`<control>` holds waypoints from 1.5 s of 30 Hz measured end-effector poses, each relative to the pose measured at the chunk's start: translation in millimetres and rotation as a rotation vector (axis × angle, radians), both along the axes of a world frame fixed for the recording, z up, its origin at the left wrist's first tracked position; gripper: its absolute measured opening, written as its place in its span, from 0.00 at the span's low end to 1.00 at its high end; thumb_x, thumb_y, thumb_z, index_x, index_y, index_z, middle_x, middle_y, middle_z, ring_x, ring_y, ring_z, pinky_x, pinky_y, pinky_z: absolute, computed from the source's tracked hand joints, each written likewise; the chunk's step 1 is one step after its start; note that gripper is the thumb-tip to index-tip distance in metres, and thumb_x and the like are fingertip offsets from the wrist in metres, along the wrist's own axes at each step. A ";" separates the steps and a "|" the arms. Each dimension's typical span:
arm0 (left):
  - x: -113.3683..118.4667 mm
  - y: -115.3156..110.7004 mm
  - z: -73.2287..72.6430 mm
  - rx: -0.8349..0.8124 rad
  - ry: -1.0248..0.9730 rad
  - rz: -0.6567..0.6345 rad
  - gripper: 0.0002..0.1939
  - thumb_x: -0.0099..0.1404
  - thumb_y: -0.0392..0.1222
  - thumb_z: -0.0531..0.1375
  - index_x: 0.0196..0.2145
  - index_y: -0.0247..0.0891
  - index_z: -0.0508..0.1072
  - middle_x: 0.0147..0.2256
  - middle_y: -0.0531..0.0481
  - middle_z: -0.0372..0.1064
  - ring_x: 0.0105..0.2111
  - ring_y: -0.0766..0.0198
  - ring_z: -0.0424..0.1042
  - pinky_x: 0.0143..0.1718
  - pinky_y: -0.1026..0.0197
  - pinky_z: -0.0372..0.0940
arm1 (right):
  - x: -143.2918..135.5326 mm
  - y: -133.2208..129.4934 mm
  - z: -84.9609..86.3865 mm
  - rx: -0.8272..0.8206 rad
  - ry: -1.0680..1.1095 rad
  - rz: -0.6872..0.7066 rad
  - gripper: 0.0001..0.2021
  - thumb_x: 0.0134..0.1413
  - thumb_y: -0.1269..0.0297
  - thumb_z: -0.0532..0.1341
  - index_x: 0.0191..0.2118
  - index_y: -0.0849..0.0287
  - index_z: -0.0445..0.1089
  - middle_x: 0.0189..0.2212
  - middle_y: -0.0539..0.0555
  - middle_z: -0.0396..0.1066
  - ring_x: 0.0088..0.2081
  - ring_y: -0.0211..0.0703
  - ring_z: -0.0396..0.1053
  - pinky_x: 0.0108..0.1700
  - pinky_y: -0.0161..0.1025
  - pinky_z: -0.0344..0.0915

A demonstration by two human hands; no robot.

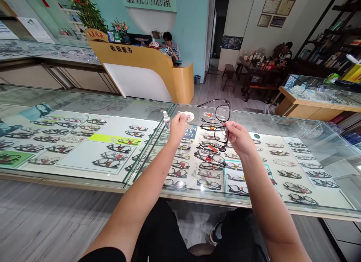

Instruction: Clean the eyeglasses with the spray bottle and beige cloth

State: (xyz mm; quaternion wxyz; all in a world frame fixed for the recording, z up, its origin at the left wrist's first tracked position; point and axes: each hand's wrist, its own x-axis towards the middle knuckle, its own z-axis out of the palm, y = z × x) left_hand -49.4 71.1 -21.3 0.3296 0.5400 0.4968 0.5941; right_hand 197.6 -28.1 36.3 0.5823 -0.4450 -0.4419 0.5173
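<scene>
My right hand (239, 138) is closed on a pair of dark-framed eyeglasses (229, 110), pinched near the bridge. The frame is turned on its side, one lens above the other, and its temples stretch out to the left. My left hand (177, 127) has its fingers closed at the edge of a white, rounded, flat piece with red print (188, 116); whether it is cloth or paper I cannot tell. Just left of that hand is a small white spray bottle (166, 119). Both hands are above the glass display counter (152, 182).
Rows of eyeglasses (208, 184) lie under the counter's glass. Across the floor stands a yellow reception desk (158, 62) with a person (172, 49) behind it. Another person (283, 57) sits at a dark table. A second glass case (316, 90) is at right.
</scene>
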 end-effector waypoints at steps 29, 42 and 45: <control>50.7 -68.2 14.1 0.949 0.682 -0.241 0.16 0.74 0.36 0.64 0.58 0.41 0.73 0.33 0.54 0.76 0.32 0.64 0.76 0.37 0.61 0.69 | 1.4 17.9 -15.1 -0.179 0.515 -0.252 0.21 0.41 0.54 0.82 0.38 0.53 0.78 0.19 0.38 0.51 0.21 0.31 0.48 0.25 0.37 0.48; 58.0 -73.1 11.6 0.919 0.790 -0.199 0.12 0.78 0.41 0.61 0.55 0.42 0.79 0.39 0.47 0.83 0.38 0.59 0.82 0.39 0.58 0.72 | -12.5 12.6 -13.7 -0.265 0.479 -0.243 0.24 0.38 0.52 0.84 0.37 0.54 0.77 0.19 0.38 0.51 0.21 0.31 0.47 0.25 0.36 0.47; 54.2 -73.3 15.3 0.884 0.756 -0.204 0.11 0.78 0.46 0.63 0.53 0.41 0.79 0.39 0.46 0.83 0.37 0.60 0.82 0.39 0.59 0.72 | -14.5 10.0 -12.4 -0.278 0.473 -0.225 0.23 0.37 0.52 0.84 0.36 0.54 0.77 0.19 0.39 0.51 0.22 0.32 0.48 0.25 0.37 0.48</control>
